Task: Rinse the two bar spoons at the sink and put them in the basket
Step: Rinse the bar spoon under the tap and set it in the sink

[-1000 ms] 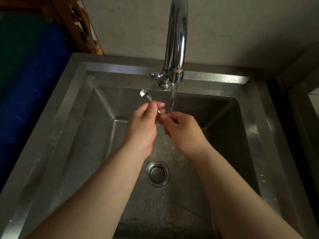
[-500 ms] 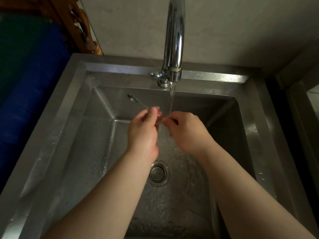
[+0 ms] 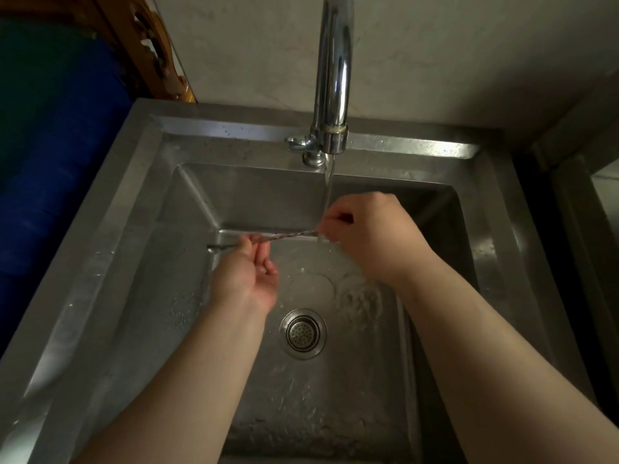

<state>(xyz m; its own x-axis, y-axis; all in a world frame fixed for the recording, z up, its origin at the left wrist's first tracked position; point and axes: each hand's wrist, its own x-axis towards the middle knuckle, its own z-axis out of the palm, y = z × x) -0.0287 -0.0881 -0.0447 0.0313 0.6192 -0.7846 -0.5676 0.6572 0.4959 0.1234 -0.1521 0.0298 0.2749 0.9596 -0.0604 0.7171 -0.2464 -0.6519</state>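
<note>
Bar spoon (image 3: 284,236) held level above the wet sink (image 3: 140,202) basin, beyond the drain (image 3: 303,333). Left hand (image 3: 246,279) fingers pinch one end; right hand (image 3: 368,236) fingers pinch the other, under the tap (image 3: 331,75) stream.

We stand at a plain kitchen or bar wash-up corner: a deep stainless-steel sink (image 3: 110,249) with strainer drain (image 3: 303,333), a running chrome tap (image 3: 331,78), and a bare plaster wall (image 3: 452,51) behind.
</note>
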